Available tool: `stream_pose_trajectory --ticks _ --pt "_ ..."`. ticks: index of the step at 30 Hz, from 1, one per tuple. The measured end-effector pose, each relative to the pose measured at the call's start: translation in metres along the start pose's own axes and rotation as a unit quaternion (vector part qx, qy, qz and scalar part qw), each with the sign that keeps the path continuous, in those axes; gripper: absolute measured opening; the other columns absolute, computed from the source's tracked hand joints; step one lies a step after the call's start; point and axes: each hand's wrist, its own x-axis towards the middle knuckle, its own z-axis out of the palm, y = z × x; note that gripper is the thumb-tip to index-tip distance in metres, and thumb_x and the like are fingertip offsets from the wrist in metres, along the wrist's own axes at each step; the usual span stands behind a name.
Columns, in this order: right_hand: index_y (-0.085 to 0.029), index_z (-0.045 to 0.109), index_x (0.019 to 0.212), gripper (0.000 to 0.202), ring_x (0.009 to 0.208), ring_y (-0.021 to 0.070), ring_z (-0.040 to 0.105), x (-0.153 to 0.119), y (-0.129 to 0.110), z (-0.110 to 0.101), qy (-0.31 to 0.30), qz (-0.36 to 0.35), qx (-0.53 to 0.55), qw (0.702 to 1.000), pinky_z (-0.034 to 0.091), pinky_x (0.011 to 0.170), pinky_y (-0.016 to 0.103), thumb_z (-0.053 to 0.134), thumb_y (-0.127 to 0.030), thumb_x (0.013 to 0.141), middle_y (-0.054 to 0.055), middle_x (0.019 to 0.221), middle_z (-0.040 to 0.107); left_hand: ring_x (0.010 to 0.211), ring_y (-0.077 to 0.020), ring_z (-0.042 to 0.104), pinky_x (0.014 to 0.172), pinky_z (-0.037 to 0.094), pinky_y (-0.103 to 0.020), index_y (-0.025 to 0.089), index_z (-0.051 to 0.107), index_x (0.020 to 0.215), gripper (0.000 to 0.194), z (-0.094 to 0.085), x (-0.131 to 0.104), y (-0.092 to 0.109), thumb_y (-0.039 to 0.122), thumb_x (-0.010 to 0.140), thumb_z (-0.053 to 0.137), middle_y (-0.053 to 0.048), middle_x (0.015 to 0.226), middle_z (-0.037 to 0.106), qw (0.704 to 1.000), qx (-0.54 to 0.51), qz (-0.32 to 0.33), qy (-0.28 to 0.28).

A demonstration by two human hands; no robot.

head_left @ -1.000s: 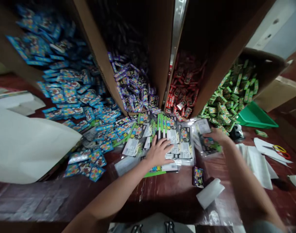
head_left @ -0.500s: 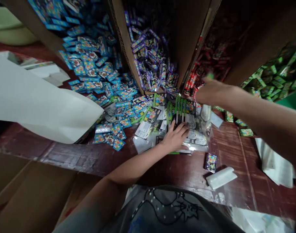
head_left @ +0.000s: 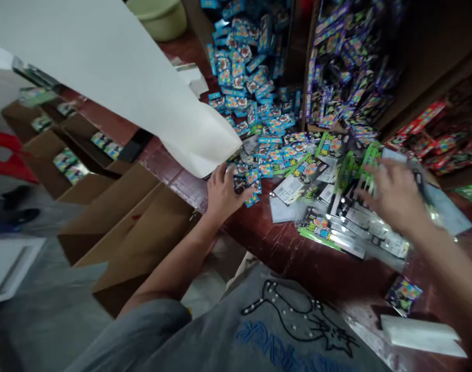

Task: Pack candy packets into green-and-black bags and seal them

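Note:
My left hand [head_left: 224, 194] reaches to the near edge of the spilled small blue candy packets [head_left: 255, 175]. Its thumb and bent fingers are apart, with the fingertips beside the packets and under the tip of a large white sheet [head_left: 162, 98]. Motion blurs my right hand [head_left: 398, 199], whose fingers are spread over a pile of clear plastic bags with green and black printed headers [head_left: 352, 217]. No object shows in this hand. A printed bag [head_left: 301, 178] lies tilted between the two hands.
Cardboard bins hold blue packets [head_left: 239, 67], purple packets [head_left: 336, 88] and red packets [head_left: 433, 134]. A purple packet [head_left: 404, 294] and a folded white paper [head_left: 422, 333] lie at the table's near right. Open cartons [head_left: 115, 217] stand left, below the table edge. A pale basin [head_left: 158, 20] sits behind.
My view has swung left. My left hand has gone from the plastic bags to the blue packets. My right hand has come back from the red bin to above the bags.

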Motion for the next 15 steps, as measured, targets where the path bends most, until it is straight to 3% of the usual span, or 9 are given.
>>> stream_pose_trajectory --ticks 2,5,7,8,10,12,14,15 --pt "-0.022 0.062 0.153 0.064 0.160 0.0431 0.044 -0.021 -0.059 0.033 -0.020 -0.045 0.013 0.999 0.039 0.131 0.065 0.073 -0.053 0.098 0.020 0.166 0.053 0.166 -0.0465 0.033 0.133 0.031 -0.062 0.018 0.050 0.165 0.101 0.004 -0.010 -0.009 0.080 0.089 0.072 -0.025 0.176 0.037 0.995 0.002 0.081 -0.063" --pt "-0.019 0.052 0.164 0.076 0.165 0.0464 0.036 -0.021 -0.133 0.085 -0.062 -0.041 -0.005 0.997 0.026 0.133 0.075 0.074 -0.053 0.098 0.025 0.177 0.038 0.170 -0.0447 0.025 0.136 0.023 -0.065 0.032 0.058 0.161 0.072 0.013 -0.019 -0.008 0.067 0.099 0.069 -0.015 0.182 0.031 0.974 0.014 0.178 -0.142" --pt "-0.016 0.051 0.164 0.079 0.165 0.0483 0.036 -0.005 -0.156 0.110 -0.074 -0.013 -0.016 0.997 0.025 0.131 0.079 0.077 -0.049 0.097 0.027 0.176 0.038 0.170 -0.0441 0.026 0.136 0.020 -0.068 0.034 0.062 0.158 0.056 0.017 -0.018 -0.003 0.055 0.105 0.064 -0.014 0.182 0.031 0.973 0.027 0.166 -0.155" --pt "-0.015 0.057 0.159 0.070 0.161 0.0468 0.043 0.003 -0.160 0.116 -0.076 -0.010 -0.016 0.997 0.027 0.130 0.078 0.075 -0.046 0.099 0.026 0.171 0.047 0.170 -0.0452 0.025 0.135 0.017 -0.072 0.033 0.062 0.158 0.056 0.017 -0.016 0.000 0.054 0.106 0.063 -0.015 0.182 0.031 0.977 0.031 0.149 -0.150" --pt "-0.015 0.073 0.139 0.040 0.145 0.0384 0.064 0.013 -0.159 0.117 -0.075 -0.024 -0.010 0.997 0.039 0.129 0.069 0.064 -0.036 0.106 0.020 0.152 0.070 0.171 -0.0473 0.020 0.135 0.008 -0.077 0.031 0.059 0.160 0.062 0.014 -0.011 0.010 0.058 0.105 0.065 -0.017 0.182 0.029 0.984 0.014 0.126 -0.123" --pt "-0.018 0.081 0.118 0.032 0.127 0.0282 0.076 0.006 -0.155 0.103 -0.062 -0.043 -0.002 0.997 0.052 0.123 0.054 0.051 -0.030 0.112 0.013 0.134 0.081 0.171 -0.0452 0.021 0.136 0.008 -0.075 0.028 0.060 0.159 0.066 0.007 -0.009 0.024 0.065 0.105 0.061 -0.017 0.180 0.034 0.989 -0.057 0.114 -0.081" --pt "-0.021 0.081 0.108 0.031 0.126 0.0238 0.076 -0.017 -0.158 0.081 0.011 -0.085 0.004 0.996 0.060 0.114 0.043 0.052 -0.028 0.113 0.009 0.133 0.082 0.165 -0.0382 0.039 0.136 0.027 -0.066 0.025 0.062 0.155 0.065 0.000 -0.010 0.041 0.068 0.110 0.047 -0.017 0.172 0.049 0.977 -0.199 0.061 -0.056" --pt "-0.021 0.081 0.106 0.025 0.131 0.0239 0.074 -0.034 -0.161 0.068 0.063 -0.131 0.010 0.989 0.062 0.111 0.041 0.058 -0.029 0.110 0.008 0.136 0.081 0.156 -0.0351 0.053 0.131 0.040 -0.061 0.023 0.063 0.152 0.067 -0.002 -0.013 0.050 0.071 0.111 0.039 -0.017 0.164 0.058 0.954 -0.289 0.016 -0.074"
